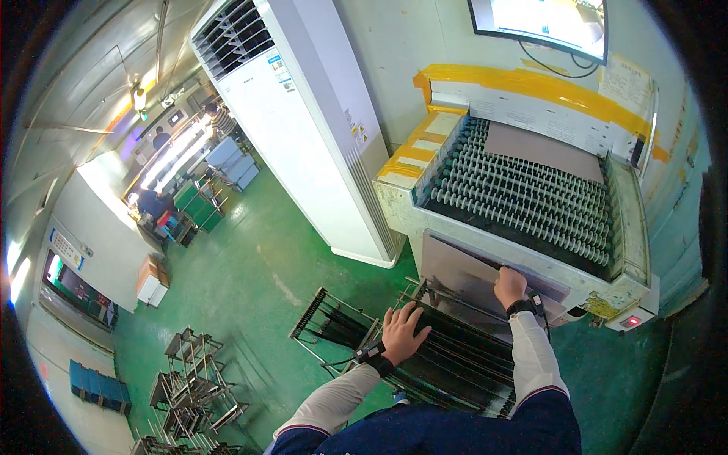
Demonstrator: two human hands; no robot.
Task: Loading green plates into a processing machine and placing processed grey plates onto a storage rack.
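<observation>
roller conveyor (523,197) stood ahead; black-slatted rack (462,364) before it; thin grey panel (459,267) between them, judged light, stiff, easily scratched, best taken by its edges; right hand (510,287) closed on panel's upper edge; left hand (404,334) spread, grasping nothing, by rack.

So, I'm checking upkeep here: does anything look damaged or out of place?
Yes: the roller machine looks worn, with yellow tape patched along its edges and scuffs at its lower right corner. At lower left of the picture, metal racks crowd together untidily.
</observation>
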